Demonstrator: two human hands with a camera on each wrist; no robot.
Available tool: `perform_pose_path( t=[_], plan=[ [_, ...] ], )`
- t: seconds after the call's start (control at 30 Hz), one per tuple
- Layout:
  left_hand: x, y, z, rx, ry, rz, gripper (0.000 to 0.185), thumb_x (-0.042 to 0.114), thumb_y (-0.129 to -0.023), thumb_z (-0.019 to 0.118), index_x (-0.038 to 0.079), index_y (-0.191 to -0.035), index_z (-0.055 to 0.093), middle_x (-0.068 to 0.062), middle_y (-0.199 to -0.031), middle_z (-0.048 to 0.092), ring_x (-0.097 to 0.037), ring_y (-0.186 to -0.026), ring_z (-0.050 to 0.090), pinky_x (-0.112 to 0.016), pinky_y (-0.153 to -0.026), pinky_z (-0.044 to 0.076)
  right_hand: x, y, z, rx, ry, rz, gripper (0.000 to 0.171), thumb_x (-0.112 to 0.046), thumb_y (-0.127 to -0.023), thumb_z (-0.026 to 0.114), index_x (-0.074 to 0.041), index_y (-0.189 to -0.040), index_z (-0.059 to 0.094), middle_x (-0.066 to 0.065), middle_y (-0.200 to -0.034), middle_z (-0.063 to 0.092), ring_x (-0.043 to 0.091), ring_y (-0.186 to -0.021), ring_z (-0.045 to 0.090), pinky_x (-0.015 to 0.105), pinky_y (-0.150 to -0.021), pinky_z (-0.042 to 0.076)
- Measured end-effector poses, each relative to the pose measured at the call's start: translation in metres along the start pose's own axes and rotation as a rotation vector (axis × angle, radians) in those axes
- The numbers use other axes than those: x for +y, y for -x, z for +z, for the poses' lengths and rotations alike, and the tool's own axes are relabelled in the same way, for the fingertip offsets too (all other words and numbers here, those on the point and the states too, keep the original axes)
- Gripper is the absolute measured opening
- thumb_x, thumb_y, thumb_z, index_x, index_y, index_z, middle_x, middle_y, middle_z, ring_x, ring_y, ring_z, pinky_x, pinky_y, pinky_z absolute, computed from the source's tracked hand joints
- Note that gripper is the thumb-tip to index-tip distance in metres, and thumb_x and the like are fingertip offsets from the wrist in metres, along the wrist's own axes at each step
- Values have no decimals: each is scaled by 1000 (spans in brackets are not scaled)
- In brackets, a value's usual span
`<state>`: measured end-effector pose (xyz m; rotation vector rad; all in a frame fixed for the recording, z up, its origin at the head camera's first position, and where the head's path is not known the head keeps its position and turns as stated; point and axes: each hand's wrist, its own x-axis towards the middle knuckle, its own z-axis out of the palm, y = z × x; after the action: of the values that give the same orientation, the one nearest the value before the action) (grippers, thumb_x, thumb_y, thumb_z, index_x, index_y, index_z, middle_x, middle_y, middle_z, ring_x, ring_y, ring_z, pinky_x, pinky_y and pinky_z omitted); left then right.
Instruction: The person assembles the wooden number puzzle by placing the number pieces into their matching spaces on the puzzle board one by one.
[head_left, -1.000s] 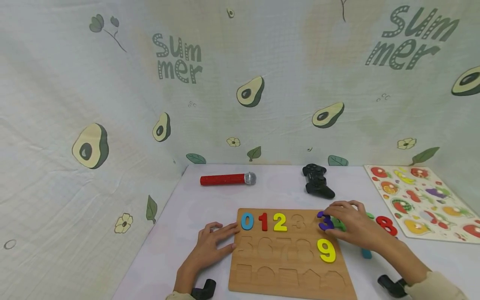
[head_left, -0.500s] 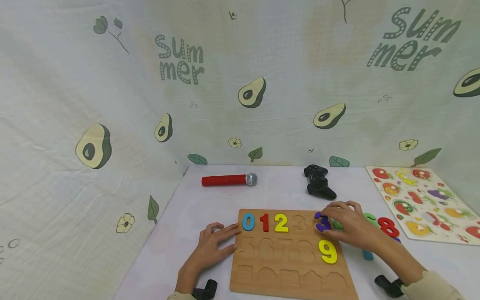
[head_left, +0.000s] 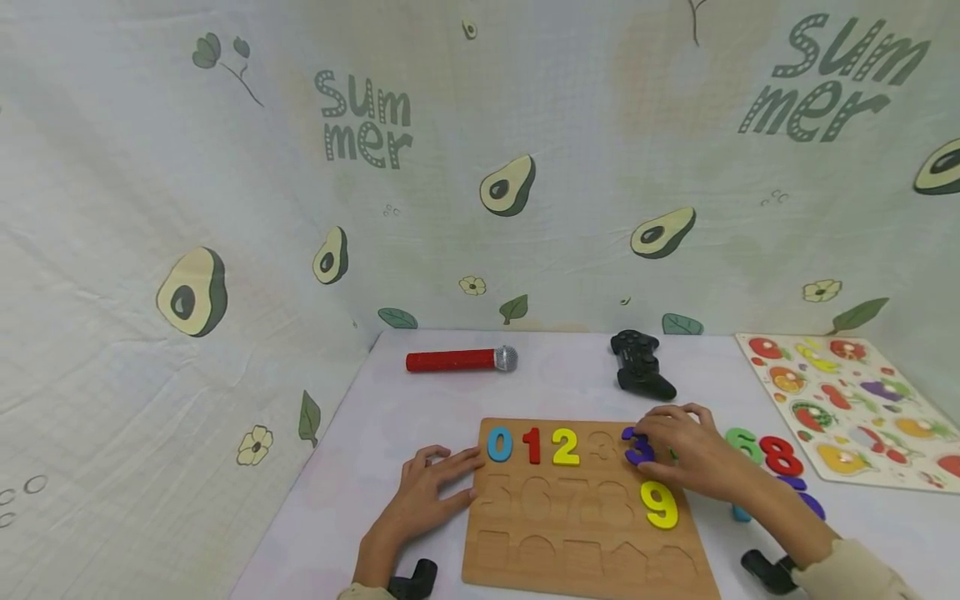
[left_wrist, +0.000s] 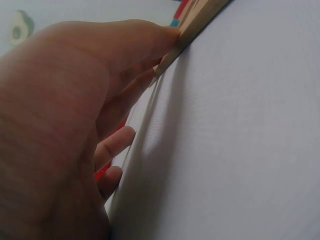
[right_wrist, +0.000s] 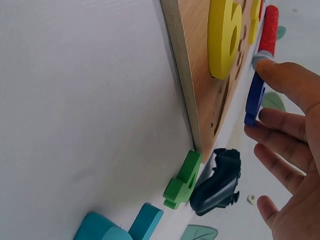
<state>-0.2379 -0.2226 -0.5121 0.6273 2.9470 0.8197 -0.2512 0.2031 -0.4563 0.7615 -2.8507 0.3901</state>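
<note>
Your right hand hovers over the upper right part of the wooden number board, its fingers curled to pinch the purple 3 by its edge. The purple 3 is held just above the board, right beside the empty 3-shaped recess and above the yellow 9 seated in the row below. Your left hand lies flat on the bench against the board's left edge, fingers straight and slightly spread, the tips pressing the board's side. In the board's top row sit the blue 0, red 1 and yellow 2. Just off the board's right edge lie a green 6 and a red 8.
</note>
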Motion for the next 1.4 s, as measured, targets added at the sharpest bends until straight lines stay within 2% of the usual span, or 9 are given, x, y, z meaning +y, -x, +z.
perform_pose_path(
  t=[0.47,0.77,1.17,1.4],
  plan=[
    [3,0,-1,11,3,6,47,47,-95,64,36,-140,59,17,-149,48,-24,-131,33,-56,-101,25,-6,-9,5,-21,-7,-13,45,-40,-82,82,-14,-117,71,0,-114,69,33,-121,51,66,-101,21],
    [0,0,1,14,9,15,47,51,-95,63,38,-140,59,17,-150,47,-24,-131,33,-56,-101,24,-9,-15,9,-49,-21,-24,45,-40,-84,80,-14,-119,70,2,-118,68,34,-123,50,67,-101,19],
    [-3,0,2,6,-2,12,49,53,-95,61,40,-142,56,18,-150,46,-22,-133,32,-55,-101,24,-13,-21,15,-45,-3,-67,47,-41,-82,81,-13,-119,70,3,-117,68,33,-121,51,66,-100,21],
    [0,0,0,3,1,4,48,50,-95,64,39,-141,57,18,-150,46,-23,-133,32,-55,-102,24,-14,-24,18,-51,-2,-74,46,-41,-82,82,-13,-118,70,2,-116,68,33,-120,51,64,-100,22]
  ],
)
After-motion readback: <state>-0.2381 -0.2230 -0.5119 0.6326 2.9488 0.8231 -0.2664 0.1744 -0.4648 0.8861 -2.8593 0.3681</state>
